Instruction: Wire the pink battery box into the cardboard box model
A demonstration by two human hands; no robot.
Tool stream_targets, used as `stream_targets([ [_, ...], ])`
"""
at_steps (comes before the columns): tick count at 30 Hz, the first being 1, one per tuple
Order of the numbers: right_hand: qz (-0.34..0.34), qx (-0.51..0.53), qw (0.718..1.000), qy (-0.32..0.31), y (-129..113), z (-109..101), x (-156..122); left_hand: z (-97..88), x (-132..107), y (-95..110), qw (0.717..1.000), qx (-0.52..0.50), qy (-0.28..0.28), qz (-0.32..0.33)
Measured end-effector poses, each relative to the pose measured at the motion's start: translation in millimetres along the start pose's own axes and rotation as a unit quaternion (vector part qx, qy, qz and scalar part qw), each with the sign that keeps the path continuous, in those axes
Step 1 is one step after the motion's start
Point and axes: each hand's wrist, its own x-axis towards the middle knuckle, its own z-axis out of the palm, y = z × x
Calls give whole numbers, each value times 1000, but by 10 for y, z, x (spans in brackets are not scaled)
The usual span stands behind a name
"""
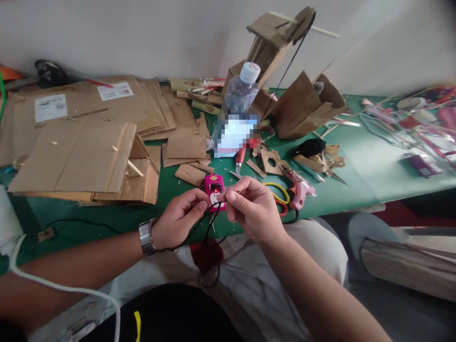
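Observation:
A thin black cord runs between my two hands at the table's near edge, its loose part hanging over my lap. My left hand, with a metal watch at the wrist, pinches the cord between thumb and forefinger. My right hand is closed in a pinch on another part of it, close to the left fingertips. Just behind the fingers lies a small pink device with a lit red light; the fingers hide part of it. Whether the cord is knotted I cannot tell.
Around lie scissors, a pink glue gun, a red-handled craft knife and a blurred-out screen. A water bottle stands behind. Cardboard boxes are at left; a cardboard structure with a wheel rises at the back.

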Motion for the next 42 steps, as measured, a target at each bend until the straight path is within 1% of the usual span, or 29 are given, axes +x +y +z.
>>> stream_targets([
  [4,-14,-9,1000,26,-19,-35,46,15,-23,22,997,31,-4,71],
  [7,-31,-22,998,52,1,-71,100,23,-32,111,990,64,-5,124],
  [10,-39,-47,994,85,45,-95,145,33,-61,262,986,96,-28,131],
  [12,-43,-69,992,98,67,-94,166,42,-119,364,986,109,-46,116],
  [13,-46,-78,991,98,74,-88,173,47,-165,404,987,109,-45,107],
  [14,-51,-85,990,97,77,-77,178,50,-224,432,988,108,-36,100],
  [16,-61,-93,990,89,79,-41,175,45,-374,442,990,106,-1,98],
  [18,-65,-92,991,77,80,19,147,7,-547,389,983,122,53,127],
  [19,-63,-91,991,69,85,59,121,-31,-631,343,972,146,92,157],
  [20,-58,-88,993,61,94,105,87,-85,-706,289,948,181,159,207],
  [21,-52,-83,994,54,110,155,45,-155,-771,230,902,228,246,270],
  [22,-45,-79,995,47,132,209,-1,-241,-821,171,845,284,325,315],
  [23,-37,-73,996,41,160,264,-51,-339,-856,115,797,331,385,327],
  [24,-27,-66,997,35,194,320,-102,-446,-875,65,772,363,426,302],
  [25,-16,-58,998,28,232,376,-152,-556,-880,23,746,377,455,308],
  [26,-4,-48,999,19,274,432,-199,-663,-872,-11,728,379,470,324],
  [27,9,-37,999,10,318,486,-243,-762,-852,-36,752,366,470,282],
  [28,24,-24,999,3,364,541,-284,-850,-822,-54,774,354,461,252],
  [29,38,-8,999,-2,411,595,-321,-924,-784,-67,788,338,456,239],
  [30,53,9,999,-3,459,650,-355,-987,-739,-76,808,329,440,211],
  [31,67,26,997,-1,508,705,-388,-1038,-691,-82,822,330,425,185],
  [32,82,42,996,3,558,761,-420,-1082,-640,-89,829,341,413,163],
  [34,113,68,991,11,661,876,-479,-1153,-541,-103,823,381,397,141],
  [36,139,90,986,19,764,996,-525,-1205,-459,-119,811,407,393,149],
  [38,157,115,981,25,863,1118,-545,-1228,-409,-134,808,414,385,163],
  [40,172,145,974,37,954,1238,-527,-1207,-394,-141,810,417,376,171],
  [42,183,172,966,58,1032,1351,-472,-1142,-409,-138,807,422,378,170],
])
